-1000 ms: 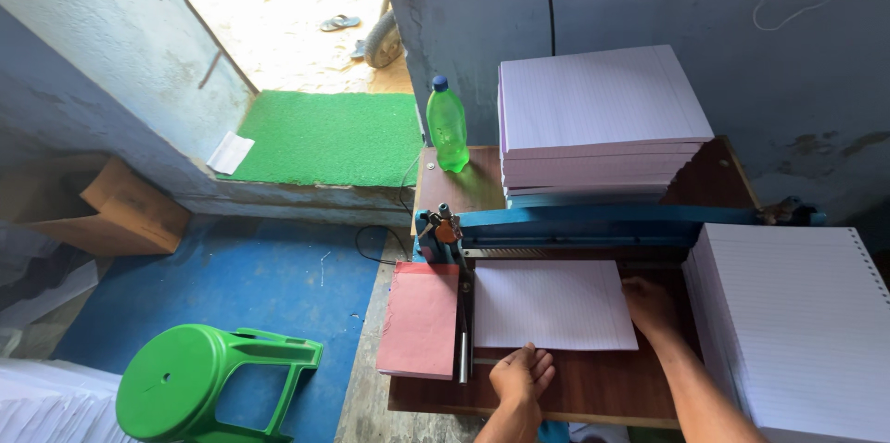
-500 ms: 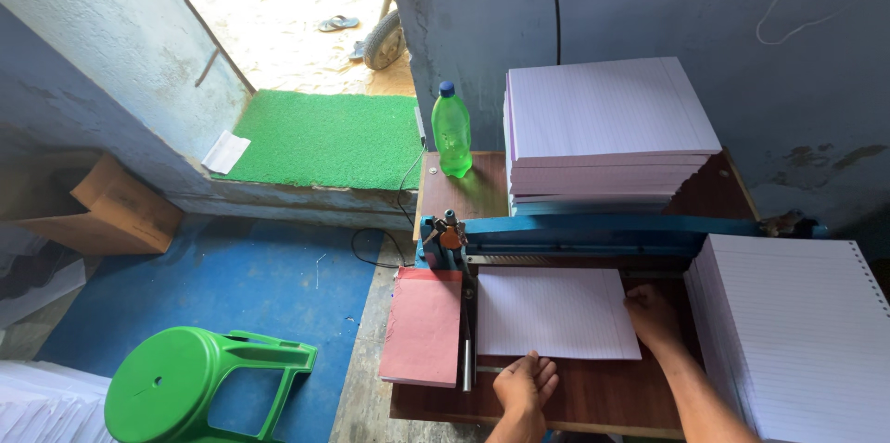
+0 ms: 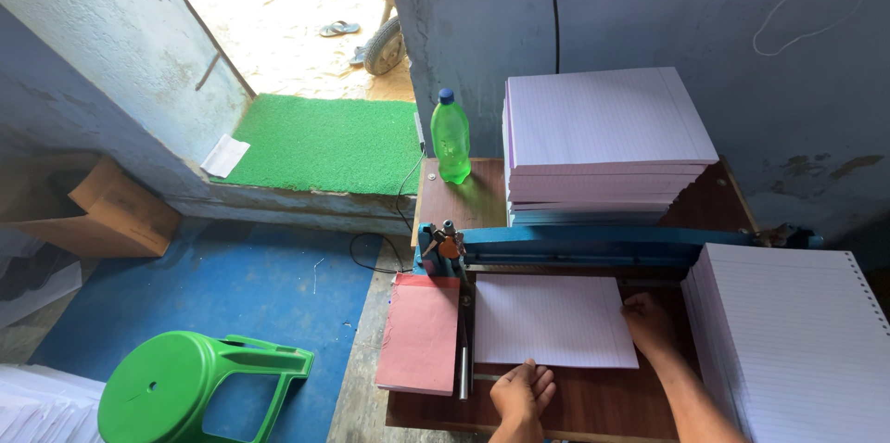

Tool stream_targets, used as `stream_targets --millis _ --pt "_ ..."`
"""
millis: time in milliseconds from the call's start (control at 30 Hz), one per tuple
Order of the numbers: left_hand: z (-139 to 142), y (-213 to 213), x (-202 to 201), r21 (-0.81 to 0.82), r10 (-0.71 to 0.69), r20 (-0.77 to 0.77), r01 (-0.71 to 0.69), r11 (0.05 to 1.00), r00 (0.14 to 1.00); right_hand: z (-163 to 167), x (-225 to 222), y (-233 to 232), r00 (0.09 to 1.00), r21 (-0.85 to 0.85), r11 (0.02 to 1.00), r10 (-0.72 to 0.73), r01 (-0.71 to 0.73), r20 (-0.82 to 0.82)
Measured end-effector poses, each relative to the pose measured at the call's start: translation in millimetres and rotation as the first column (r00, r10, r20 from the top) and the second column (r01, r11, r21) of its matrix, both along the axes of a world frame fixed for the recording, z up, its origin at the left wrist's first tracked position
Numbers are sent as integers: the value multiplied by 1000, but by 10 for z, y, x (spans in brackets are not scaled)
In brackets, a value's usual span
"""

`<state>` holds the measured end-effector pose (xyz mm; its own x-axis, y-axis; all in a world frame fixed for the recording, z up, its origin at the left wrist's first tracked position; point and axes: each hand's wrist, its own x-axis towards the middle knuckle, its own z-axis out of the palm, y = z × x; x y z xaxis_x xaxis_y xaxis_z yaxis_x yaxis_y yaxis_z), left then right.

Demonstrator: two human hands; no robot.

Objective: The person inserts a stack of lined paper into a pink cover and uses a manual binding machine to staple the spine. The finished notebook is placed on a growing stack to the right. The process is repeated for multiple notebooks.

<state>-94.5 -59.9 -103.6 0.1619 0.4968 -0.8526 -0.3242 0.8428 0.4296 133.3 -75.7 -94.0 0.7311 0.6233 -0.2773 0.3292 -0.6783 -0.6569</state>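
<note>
Our left hand [image 3: 522, 394] flat on paper's [image 3: 553, 320] near edge, fingers released | our right hand [image 3: 649, 322] pressing its right edge, fingers loose | worktop [image 3: 593, 401]

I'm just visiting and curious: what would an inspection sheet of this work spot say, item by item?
Surface: brown wooden table, bare wood showing at the near edge.
Job's things: sheet of lined paper lying flat beside a blue machine bar; pink board to its left.
Clutter: green bottle; tall paper stack behind; second paper stack at the right.
Hands: left hand on the sheet's near edge; right hand on its right edge.
Cables: black cable on the floor; a white cord on the wall.
Surroundings: green stool, green mat, cardboard box.
</note>
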Motion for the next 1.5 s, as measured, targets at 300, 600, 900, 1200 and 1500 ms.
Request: stream_targets --millis 300,600,900,1200,1500 --pt "31 6 -11 -2 -27 -14 27 1000 1000 32 -14 -4 999 8 1000 -2 2 -34" --pt "9 11 -1 10 -26 -27 26 1000 999 32 -24 12 1000 -21 1000 -4 4 -8" --pt "22 -6 -8 9 -35 -20 35 999 999 117 -66 -1 1000 1 1000 -9 9 -22" --pt "218 -8 -8 23 7 -7 -7 1000 1000 200 -116 -1 1000 34 999 -1 1 -15" --pt "265 -4 15 55 84 104 -90 994 991 205 11 135 938 -272 912 339 -308 75"
